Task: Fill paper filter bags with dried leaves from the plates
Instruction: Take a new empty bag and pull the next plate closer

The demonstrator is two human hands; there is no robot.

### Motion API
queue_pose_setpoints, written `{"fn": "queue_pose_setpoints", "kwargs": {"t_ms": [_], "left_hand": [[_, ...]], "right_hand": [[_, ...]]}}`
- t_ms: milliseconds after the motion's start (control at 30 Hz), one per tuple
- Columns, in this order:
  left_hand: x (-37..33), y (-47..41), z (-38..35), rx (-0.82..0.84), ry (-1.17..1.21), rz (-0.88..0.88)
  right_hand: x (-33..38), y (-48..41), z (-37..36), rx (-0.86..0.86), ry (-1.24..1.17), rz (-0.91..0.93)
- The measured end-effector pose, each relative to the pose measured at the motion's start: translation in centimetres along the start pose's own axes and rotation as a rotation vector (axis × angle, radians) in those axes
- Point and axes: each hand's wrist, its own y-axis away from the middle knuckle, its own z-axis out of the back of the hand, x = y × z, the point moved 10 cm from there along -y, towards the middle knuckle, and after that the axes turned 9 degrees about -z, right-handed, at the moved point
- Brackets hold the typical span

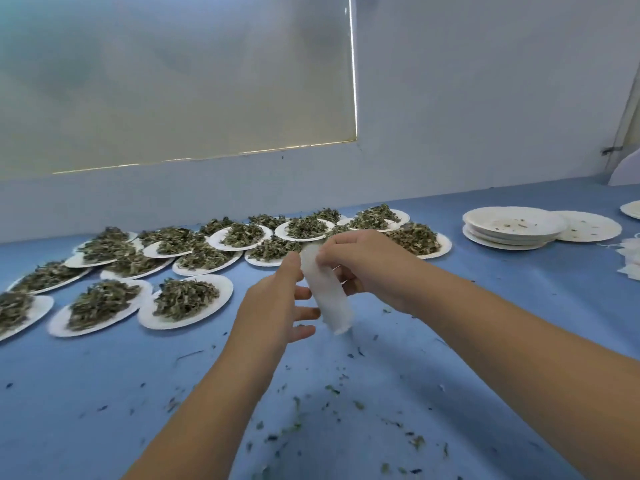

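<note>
Filter bag: we see one white filter bag held above the middle of the desk, tilted, with its lower end hanging free and nearer to us.
Right hand: our right hand has its fingers curled, pinching the bag's upper end.
Left hand: our left hand has its fingers spread and nearly straight, with the tips against the bag's left side.
Plates of dried leaves: many white plates heaped with green leaves crowd the far-left part of the desk, several overlapping.
Empty plates: a small stack stands toward the far-right corner, with another plate just beside it; a few crumbs lie on them.
Spare bags: white pieces lie at the right edge; we cannot make out details.
Leaf crumbs: scattered bits lie on the blue surface near the front edge, below our hands.
</note>
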Motion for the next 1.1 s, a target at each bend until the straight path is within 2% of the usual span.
{"fn": "queue_pose_setpoints", "kwargs": {"t_ms": [167,267,333,467,600,700,800,933,1000,1100], "left_hand": [[0.3,1.1,5.5,0.052,0.154,-0.012],[1.1,1.0,9.4,-0.016,0.128,0.004],[1.8,0.7,12.5,-0.115,0.059,0.028],[2.4,0.4,18.4,-0.256,-0.155,0.046],[4.0,0.7,21.0,-0.185,-0.248,0.157],[5.4,1.0,22.2,-0.1,-0.48,0.247],[5.5,0.7,23.7,-0.112,-0.737,0.258],[4.5,0.5,25.2,-0.209,-1.065,0.202],[3.6,0.1,24.1,-0.242,-1.151,0.087],[3.5,-0.5,19.7,-0.117,-1.125,-0.116]], "right_hand": [[1.6,-1.3,-6.9,0.171,-0.069,0.003],[1.7,-1.8,-10.4,0.281,-0.053,-0.006],[1.6,-2.3,-11.7,0.293,-0.03,-0.014],[0.6,-4.2,-11.1,0.156,0.003,-0.084],[-2.6,-6.7,-9.9,-0.003,0.094,-0.322],[-4.0,-8.7,-10.6,-0.052,0.166,-0.409],[-4.6,-11.0,-11.8,-0.108,0.221,-0.447],[-5.1,-13.9,-13.3,-0.143,0.331,-0.559],[-5.3,-15.1,-13.7,-0.138,0.442,-0.595],[-5.2,-16.9,-14.3,-0.113,0.552,-0.58]]}}
